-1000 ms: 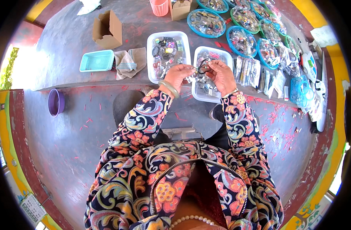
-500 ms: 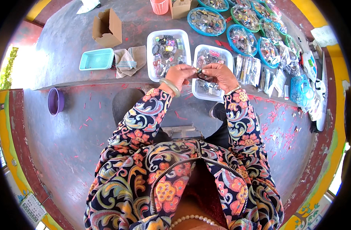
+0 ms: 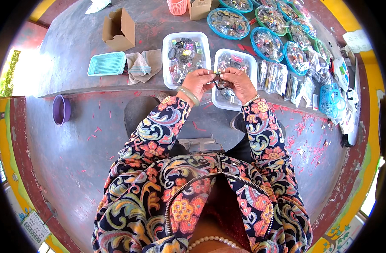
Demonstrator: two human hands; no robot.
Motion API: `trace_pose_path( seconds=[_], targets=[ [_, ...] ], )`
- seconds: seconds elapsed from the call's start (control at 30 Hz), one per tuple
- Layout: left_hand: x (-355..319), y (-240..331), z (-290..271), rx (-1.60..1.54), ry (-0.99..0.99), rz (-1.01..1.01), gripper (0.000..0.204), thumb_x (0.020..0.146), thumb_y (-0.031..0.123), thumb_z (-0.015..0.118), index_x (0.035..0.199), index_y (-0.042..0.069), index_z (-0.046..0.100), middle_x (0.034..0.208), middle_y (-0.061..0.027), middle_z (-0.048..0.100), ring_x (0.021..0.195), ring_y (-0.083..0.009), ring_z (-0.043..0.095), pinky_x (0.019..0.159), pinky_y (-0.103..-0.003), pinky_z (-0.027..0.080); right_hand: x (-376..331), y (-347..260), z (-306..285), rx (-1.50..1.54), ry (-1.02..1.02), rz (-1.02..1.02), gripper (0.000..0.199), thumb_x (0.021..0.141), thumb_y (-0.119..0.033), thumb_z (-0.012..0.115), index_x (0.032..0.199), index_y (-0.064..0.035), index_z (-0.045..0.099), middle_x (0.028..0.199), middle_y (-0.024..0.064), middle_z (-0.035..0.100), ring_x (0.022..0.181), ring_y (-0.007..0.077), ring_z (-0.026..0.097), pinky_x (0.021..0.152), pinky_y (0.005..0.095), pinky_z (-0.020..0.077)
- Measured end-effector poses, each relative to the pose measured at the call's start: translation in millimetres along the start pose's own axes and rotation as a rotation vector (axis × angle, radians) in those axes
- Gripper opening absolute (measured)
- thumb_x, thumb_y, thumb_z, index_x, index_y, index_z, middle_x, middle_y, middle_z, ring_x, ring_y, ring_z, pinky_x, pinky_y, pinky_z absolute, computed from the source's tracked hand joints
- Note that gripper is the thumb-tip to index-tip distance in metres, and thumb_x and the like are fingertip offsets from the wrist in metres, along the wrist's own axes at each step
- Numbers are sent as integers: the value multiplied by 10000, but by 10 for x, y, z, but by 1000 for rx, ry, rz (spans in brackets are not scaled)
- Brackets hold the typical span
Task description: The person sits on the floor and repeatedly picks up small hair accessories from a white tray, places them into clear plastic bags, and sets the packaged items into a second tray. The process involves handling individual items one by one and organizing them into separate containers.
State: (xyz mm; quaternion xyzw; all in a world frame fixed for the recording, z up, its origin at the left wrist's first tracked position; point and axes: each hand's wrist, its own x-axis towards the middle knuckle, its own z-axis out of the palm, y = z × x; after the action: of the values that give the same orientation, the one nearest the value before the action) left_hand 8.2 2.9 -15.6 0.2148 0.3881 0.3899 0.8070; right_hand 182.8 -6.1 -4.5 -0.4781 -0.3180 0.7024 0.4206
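Observation:
A black hair tie (image 3: 217, 85) with small green and yellowish beads is stretched between my two hands. My left hand (image 3: 197, 82) pinches it from one side, thumb and forefinger together, with a pale bangle on the wrist. From the other side my right hand (image 3: 240, 85) grips it, fingers curled. Both hands are over the near part of two white trays. The left white tray (image 3: 164, 63) holds assorted hair accessories, some in clear packets. Part of the right white tray (image 3: 254, 69) and its similar contents are hidden by my right hand.
Left on the raised surface are a turquoise basket (image 3: 106, 64), a folded cloth (image 3: 151, 63) and an open cardboard box (image 3: 127, 31). Round blue baskets (image 3: 228, 36) of packets fill the back right, beside packaged bundles (image 3: 272, 76). A purple basin (image 3: 61, 110) stands lower left. Red scraps (image 3: 302, 135) litter the floor.
My hands have shifted slightly, the right one a little inward to the left. The beaded part of the hair tie sits slightly higher and has turned between my fingers.

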Motion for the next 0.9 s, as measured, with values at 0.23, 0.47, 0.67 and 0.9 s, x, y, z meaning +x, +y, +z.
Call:
trace_pose_path(
  seconds=[0.23, 0.47, 0.67, 0.9],
  targets=[
    [47, -42, -47, -68, -108, 18, 87, 818, 59, 565, 888, 9, 574, 859, -69, 604, 758, -142, 594, 683, -238, 516, 13, 58, -28, 39, -54, -49, 87, 757, -109, 608, 803, -35, 603, 683, -3, 577, 575, 56, 500, 545, 184, 393],
    [34, -7, -19, -29, -105, 54, 85, 837, 79, 543, 877, 8, 566, 879, -73, 598, 828, -156, 595, 712, -269, 518, 9, 61, 49, 11, -10, -112, 87, 758, -116, 609, 786, -34, 605, 648, -18, 541, 579, 57, 465, 552, 187, 367],
    [-19, 19, 36, 145, -83, 67, 99, 833, 87, 545, 905, 21, 564, 880, -53, 595, 821, -135, 591, 682, -262, 509, 34, 57, 4, 8, -21, -73, 90, 761, -110, 614, 808, -34, 603, 659, -19, 548, 580, 54, 473, 554, 176, 372],
    [-31, 11, 55, 211, -84, -75, 132, 823, 123, 567, 925, 41, 565, 880, -56, 613, 790, -152, 618, 639, -242, 489, 51, 127, 28, 154, 72, -74, 89, 768, -106, 615, 825, -37, 608, 664, -23, 554, 570, 52, 479, 528, 180, 375]
  ],
)
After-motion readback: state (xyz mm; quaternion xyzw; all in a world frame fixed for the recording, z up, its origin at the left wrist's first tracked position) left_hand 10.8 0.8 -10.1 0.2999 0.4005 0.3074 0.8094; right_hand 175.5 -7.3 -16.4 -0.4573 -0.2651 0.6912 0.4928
